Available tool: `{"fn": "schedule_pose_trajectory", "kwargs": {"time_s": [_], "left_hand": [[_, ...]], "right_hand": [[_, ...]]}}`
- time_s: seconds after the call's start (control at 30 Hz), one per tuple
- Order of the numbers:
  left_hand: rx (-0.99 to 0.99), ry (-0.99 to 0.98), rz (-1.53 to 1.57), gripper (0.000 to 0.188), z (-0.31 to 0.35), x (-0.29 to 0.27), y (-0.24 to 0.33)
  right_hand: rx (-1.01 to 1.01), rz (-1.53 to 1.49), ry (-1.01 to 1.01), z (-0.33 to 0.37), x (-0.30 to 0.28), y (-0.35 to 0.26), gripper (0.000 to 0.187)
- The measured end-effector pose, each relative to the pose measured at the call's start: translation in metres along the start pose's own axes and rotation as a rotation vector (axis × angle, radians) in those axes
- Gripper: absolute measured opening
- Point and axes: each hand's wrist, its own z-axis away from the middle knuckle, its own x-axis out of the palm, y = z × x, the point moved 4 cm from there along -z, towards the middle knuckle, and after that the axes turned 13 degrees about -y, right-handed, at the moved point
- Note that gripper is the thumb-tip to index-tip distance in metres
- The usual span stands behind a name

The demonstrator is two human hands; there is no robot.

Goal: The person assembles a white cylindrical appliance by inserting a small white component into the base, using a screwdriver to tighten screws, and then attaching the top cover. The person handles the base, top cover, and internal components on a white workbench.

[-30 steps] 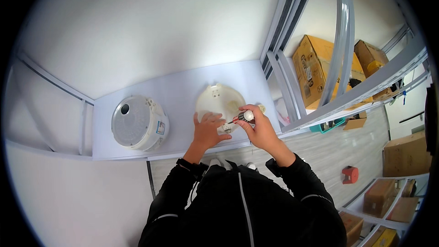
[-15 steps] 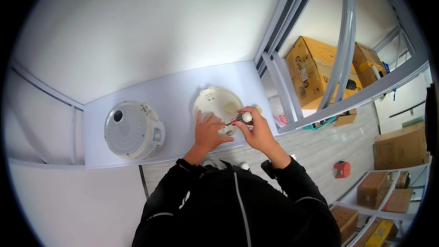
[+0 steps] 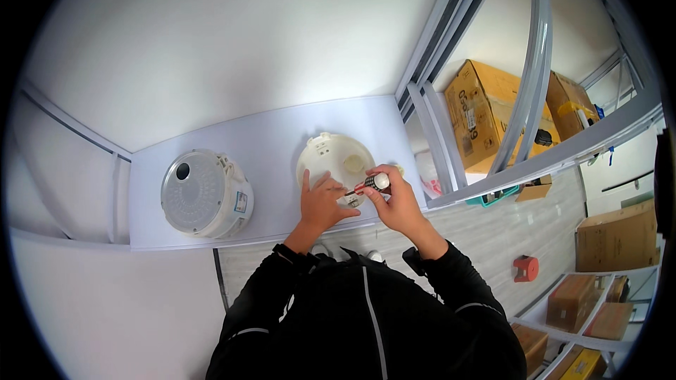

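A round cream-white plastic cover [image 3: 314, 152], like an appliance lid lying hollow side up, rests on the bench. My right hand [image 3: 403, 210] is closed around the handle of a screwdriver [image 3: 378, 182], which has a pale rounded end. Its thin shaft slants left toward the near part of the cover, where my left hand hides the tip. Fingers spread, my left hand [image 3: 320, 207] lies over the cover's near left side, with the fingertips beside the shaft and the thumb stretched to the right. Left of them stands a white rice-cooker-like body [image 3: 199, 195] with a grey, dotted round face up.
A pale bench [image 3: 274, 130] runs along the white wall. Grey metal framing [image 3: 539, 49] rises at the right, with a large cardboard box [image 3: 486, 116] behind it. A red stool [image 3: 526, 268] stands on the floor; boxes fill shelves [image 3: 563, 281] at the lower right.
The view has shifted slightly. My hands and the screwdriver keep nearly the same place over the cover; the handle sits a touch lower in the picture.
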Motion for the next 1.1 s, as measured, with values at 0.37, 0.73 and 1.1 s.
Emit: {"fn": "schedule_pose_trajectory", "kwargs": {"time_s": [0.37,0.73,1.1], "left_hand": [[-0.066,-0.009,0.006,0.06,-0.002,0.003,0.007],[-0.093,0.0,0.015,0.06,0.0,0.004,0.011],[-0.129,0.009,-0.017,0.056,-0.001,0.013,0.007]], "right_hand": [[-0.025,0.103,-0.08,-0.001,-0.001,-0.002,0.038],[-0.061,0.074,-0.035,-0.001,-0.007,0.001,0.039],[-0.228,0.352,-0.207,-0.009,-0.007,-0.044,0.054]]}}
